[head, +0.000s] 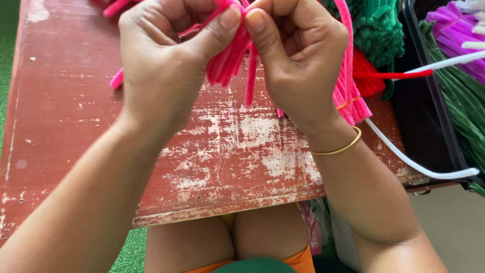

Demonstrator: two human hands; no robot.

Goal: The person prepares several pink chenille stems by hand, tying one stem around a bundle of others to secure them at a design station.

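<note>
Both hands, left hand (161,71) & right hand (298,60), pinch pink pipe cleaners (230,58) together at 12 o'clock above red table (65,101); bare tabletop toward 9, black tray (429,116) crowds edge at 3.

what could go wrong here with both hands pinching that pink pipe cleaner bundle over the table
1. The pink pipe cleaner bundle is pinched only at its top by the left hand and right hand; its loose ends may splay or slip out.
2. The white pipe cleaner curves past the right wrist and the table edge; it might snag or drop.
</note>
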